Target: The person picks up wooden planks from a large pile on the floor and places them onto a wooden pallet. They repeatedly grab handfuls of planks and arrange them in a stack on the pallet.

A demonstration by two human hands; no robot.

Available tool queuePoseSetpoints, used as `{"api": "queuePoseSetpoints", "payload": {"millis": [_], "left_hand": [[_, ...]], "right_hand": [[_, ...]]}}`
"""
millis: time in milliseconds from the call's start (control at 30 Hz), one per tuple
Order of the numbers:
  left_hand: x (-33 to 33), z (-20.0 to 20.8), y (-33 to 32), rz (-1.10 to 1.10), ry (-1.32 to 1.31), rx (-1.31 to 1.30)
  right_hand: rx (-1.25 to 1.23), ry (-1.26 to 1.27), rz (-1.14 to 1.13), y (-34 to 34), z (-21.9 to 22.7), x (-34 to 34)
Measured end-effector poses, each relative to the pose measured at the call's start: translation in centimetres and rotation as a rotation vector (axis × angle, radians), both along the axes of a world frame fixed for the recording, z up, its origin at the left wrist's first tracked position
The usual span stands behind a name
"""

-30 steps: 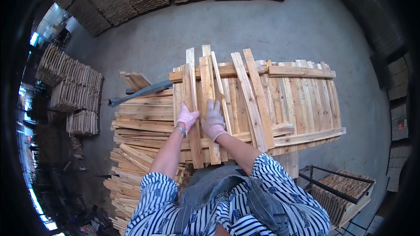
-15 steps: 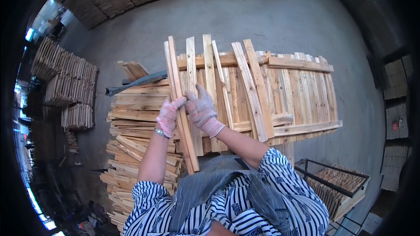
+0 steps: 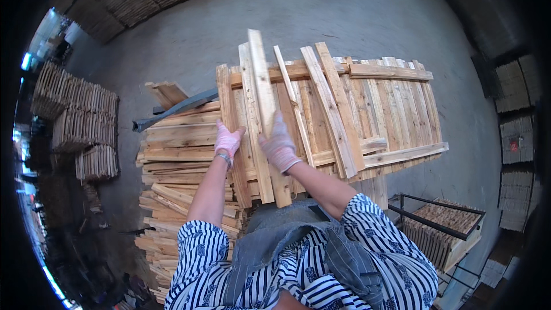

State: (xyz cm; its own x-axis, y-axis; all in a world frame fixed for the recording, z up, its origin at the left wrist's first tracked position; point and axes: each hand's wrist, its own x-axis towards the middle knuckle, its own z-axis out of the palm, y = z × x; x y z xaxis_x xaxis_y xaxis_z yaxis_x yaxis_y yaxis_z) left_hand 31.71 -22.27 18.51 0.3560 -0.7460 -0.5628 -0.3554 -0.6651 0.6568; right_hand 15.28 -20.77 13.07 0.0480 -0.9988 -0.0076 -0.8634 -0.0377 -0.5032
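Observation:
My left hand (image 3: 229,141), in a pinkish work glove, is around a wooden slat (image 3: 225,100) at the left end of the row, thumb on one side and fingers on the other. My right hand (image 3: 279,148), also gloved, grips a second pale slat (image 3: 261,74) that is slightly blurred and raised above the others. Between the hands another slat (image 3: 248,89) lies lengthwise. Right of my right hand, a thin slat (image 3: 288,95) and two wider slats (image 3: 330,109) lie slanted across the bed of boards (image 3: 396,109).
More loose slats (image 3: 178,138) are piled at the left, with a dark grey bar (image 3: 183,107) beyond them. Stacked bundles (image 3: 86,112) stand farther left. A black metal frame (image 3: 436,218) with a wood stack is at the lower right. Concrete floor (image 3: 402,17) surrounds the work area.
The hands have moved apart. The paired slats they held together are separated: one rests at the left under my left hand, while my right hand has shifted right with a slat.

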Motion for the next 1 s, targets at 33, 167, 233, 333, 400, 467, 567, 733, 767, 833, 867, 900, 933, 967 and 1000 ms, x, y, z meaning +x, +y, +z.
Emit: {"api": "queuePoseSetpoints", "payload": {"millis": [33, 167, 233, 333, 400, 467, 567, 733, 767, 833, 867, 900, 933, 967, 1000], "left_hand": [[1.9, -2.0, 0.6, 0.052, 0.026, -0.025], [3.9, -4.7, 3.3, 0.086, 0.233, -0.238], [4.2, -5.7, 2.2, 0.085, 0.161, -0.286], [0.7, -2.5, 2.4, 0.09, -0.065, -0.159], [0.2, -1.3, 2.4, 0.05, -0.193, -0.129], [-0.7, -1.5, 3.2, -0.014, -0.41, -0.163], [-5.1, 2.6, 2.2, -0.271, -0.513, -0.405], [-12.9, 2.1, -1.6, -0.249, 0.228, -0.091], [-14.6, 2.6, -2.2, -0.223, 0.226, -0.027], [-16.1, -2.0, -3.2, -0.125, 0.353, -0.024], [-16.8, -3.8, -3.5, -0.094, 0.39, -0.05], [-17.8, -4.9, -3.7, -0.069, 0.427, -0.074], [-17.9, -4.4, -3.6, -0.044, 0.442, -0.097], [-18.3, -3.9, -3.4, -0.045, 0.253, -0.06], [-18.3, -3.4, -3.4, -0.035, 0.209, -0.103]], "right_hand": [[0.143, -0.035, 0.011, 0.4, 1.6, 1.7], [0.576, -0.076, 0.021, 0.0, 7.6, 4.1], [0.675, -0.163, 0.034, -0.3, 7.4, 4.0], [0.6, -0.316, 0.04, -0.8, 7.0, 0.8], [0.506, -0.408, 0.01, -1.2, 9.6, -2.3], [0.493, -0.518, -0.01, -0.4, 11.9, -6.8], [0.246, -0.223, 0.023, 0.0, 13.3, -18.0], [0.191, -0.059, -0.185, -0.6, 14.1, -31.3], [0.231, -0.011, -0.217, -0.8, 13.9, -33.3], [0.311, 0.094, -0.27, -1.0, 11.8, -36.4], [0.317, 0.167, -0.314, -0.8, 9.9, -37.7], [0.323, 0.239, -0.366, -0.2, 7.8, -38.8], [0.331, 0.291, -0.412, -0.2, 7.1, -38.1], [0.246, 0.372, -0.374, -0.6, 6.9, -38.1], [0.159, 0.45, -0.336, -0.9, 7.0, -38.3]]}}
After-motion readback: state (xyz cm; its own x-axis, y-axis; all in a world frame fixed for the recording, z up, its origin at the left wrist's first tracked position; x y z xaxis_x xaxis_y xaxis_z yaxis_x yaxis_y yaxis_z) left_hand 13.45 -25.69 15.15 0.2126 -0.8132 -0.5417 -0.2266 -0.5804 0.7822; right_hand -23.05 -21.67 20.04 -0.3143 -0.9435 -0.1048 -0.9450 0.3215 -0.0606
